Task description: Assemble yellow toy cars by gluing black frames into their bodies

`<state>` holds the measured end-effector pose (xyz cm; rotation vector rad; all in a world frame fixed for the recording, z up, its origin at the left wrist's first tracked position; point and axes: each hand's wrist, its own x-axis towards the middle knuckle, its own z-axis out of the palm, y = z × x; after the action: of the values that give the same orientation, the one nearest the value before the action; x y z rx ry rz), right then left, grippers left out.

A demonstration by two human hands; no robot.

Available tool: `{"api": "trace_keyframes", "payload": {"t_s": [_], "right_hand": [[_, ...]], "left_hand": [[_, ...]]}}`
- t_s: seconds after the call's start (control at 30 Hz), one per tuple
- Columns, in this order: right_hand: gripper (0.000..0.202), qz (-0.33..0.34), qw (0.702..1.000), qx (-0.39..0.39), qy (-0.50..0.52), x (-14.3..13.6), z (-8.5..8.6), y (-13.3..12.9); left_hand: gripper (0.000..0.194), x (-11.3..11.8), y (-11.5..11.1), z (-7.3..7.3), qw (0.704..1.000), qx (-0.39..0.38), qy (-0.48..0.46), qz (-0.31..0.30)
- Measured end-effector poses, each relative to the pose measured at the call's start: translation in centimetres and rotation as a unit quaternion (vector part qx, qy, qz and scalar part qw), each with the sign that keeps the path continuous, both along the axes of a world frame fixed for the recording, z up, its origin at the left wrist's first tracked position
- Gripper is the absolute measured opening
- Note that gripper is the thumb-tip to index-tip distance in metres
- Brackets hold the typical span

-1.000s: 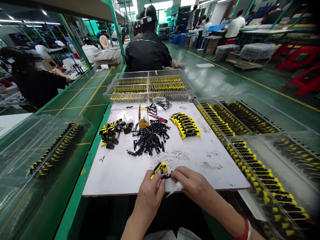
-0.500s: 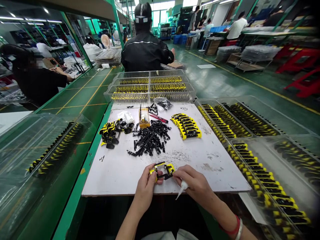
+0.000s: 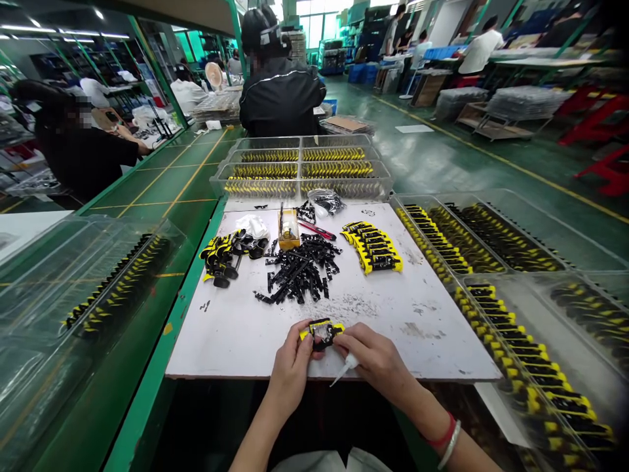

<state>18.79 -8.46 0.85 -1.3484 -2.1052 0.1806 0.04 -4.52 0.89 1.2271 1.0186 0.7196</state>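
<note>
Close to the board's front edge, a yellow and black plastic part (image 3: 322, 332) is gripped at its left end by my left hand (image 3: 291, 362). My right hand (image 3: 377, 359) is closed round a small white glue-type bottle (image 3: 350, 362), its thin nozzle pointing down and left; most of the bottle is hidden in the palm. The right thumb and index finger also touch the part's right end. Beyond the hands lies a heap of small black pieces (image 3: 304, 269). A row of yellow and black parts (image 3: 374, 248) stands to its right, and a loose pile of yellow and black pieces (image 3: 221, 257) to its left.
A yellow box (image 3: 289, 240) and a red cutter-like tool (image 3: 318, 229) lie at the back of the white board (image 3: 236, 347). Clear trays (image 3: 393, 187) of parts flank the board and stand behind it. A co-worker (image 3: 282, 92) sits ahead, another (image 3: 81, 151) at left.
My right fingers have moved slightly left along the part's right end, and the bottle's nozzle has swung further left. The part is a little more tilted. The whole view has shifted slightly.
</note>
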Motion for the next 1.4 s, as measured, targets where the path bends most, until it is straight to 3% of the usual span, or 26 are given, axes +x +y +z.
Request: {"api": "trace_keyframes", "payload": {"t_s": [0.53, 0.77, 1.07, 1.4], "right_hand": [[0.019, -0.011, 0.999, -0.017, 0.044, 0.0, -0.4, -0.1], [0.020, 0.001, 0.999, -0.046, -0.021, 0.0, 0.5, 0.2], [0.021, 0.013, 0.988, -0.151, -0.038, 0.5, 1.9, 1.9], [0.006, 0.056, 0.975, -0.201, -0.073, 0.7, 3.9, 4.2]], "left_hand": [[0.038, 0.1, -0.2, 0.0, 1.000, 0.010, 0.003, -0.005], [0.038, 0.0, -0.1, 0.1, 1.000, 0.012, 0.010, 0.009], [0.041, 0.2, 0.9, 0.4, 0.981, -0.147, -0.122, 0.036], [0.037, -0.1, 1.5, 0.5, 0.972, -0.184, -0.142, 0.019]]}}
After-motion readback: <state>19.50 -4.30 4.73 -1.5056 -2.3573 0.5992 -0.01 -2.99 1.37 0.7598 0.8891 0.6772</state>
